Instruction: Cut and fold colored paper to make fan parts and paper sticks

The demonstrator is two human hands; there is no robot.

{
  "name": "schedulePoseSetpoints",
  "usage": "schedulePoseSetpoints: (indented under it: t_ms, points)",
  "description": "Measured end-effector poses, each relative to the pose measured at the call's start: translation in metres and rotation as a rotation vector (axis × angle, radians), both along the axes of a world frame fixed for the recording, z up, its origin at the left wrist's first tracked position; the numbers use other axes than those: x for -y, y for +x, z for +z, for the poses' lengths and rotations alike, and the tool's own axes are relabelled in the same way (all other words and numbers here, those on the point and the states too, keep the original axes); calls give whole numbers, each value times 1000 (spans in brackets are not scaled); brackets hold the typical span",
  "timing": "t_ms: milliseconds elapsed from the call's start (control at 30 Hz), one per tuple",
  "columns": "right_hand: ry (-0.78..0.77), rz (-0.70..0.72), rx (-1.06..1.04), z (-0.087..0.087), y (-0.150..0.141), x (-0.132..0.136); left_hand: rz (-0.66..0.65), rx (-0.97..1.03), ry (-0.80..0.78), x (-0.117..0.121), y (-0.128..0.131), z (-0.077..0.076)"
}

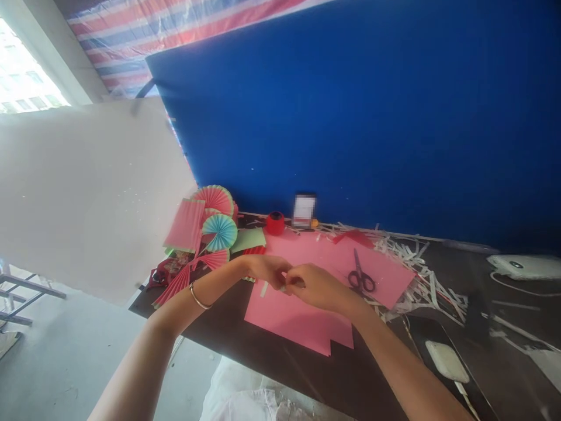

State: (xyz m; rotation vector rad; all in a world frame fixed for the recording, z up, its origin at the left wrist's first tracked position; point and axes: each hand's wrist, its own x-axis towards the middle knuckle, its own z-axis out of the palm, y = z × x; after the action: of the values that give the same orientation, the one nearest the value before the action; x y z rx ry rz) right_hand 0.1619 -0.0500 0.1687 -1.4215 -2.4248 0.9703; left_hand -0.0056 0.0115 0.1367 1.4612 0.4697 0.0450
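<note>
My left hand (pixel 268 270) and my right hand (pixel 314 286) meet above pink paper sheets (pixel 298 327) on the dark table. The fingertips of both are pinched together around something small and pale, too small to name. A bracelet (pixel 199 297) circles my left wrist. Black-handled scissors (pixel 362 276) lie on the pink paper to the right of my right hand. Left of my left hand are folded paper fans, among them a blue one (pixel 220 232) and a pink one with a green edge (pixel 214 199). A light green sheet (pixel 249 240) lies close by.
White paper strips (pixel 432 286) are heaped at the right. A red round object (pixel 275 223) stands at the back before the blue panel (pixel 350 117). On the right lie a dark phone-like slab (pixel 433 333), a white device (pixel 447 361) with a cable, and a white case (pixel 526 266).
</note>
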Motion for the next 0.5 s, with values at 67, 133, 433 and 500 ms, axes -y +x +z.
schedulePoseSetpoints:
  t_ms: [67, 133, 433, 500]
  points:
    - [-26, -3, -19, 0, 0, 0, 2, -4, -4, 0, 0, 0]
    - [-44, -2, -42, -2, 0, -1, 12, -12, -6, 1, 0, -1]
    - [-115, 38, -86, -11, 0, -9, 27, -5, 5, 4, -1, -5]
    - [-117, 39, -68, -13, 0, -10, 21, -1, 2, 3, -2, -5]
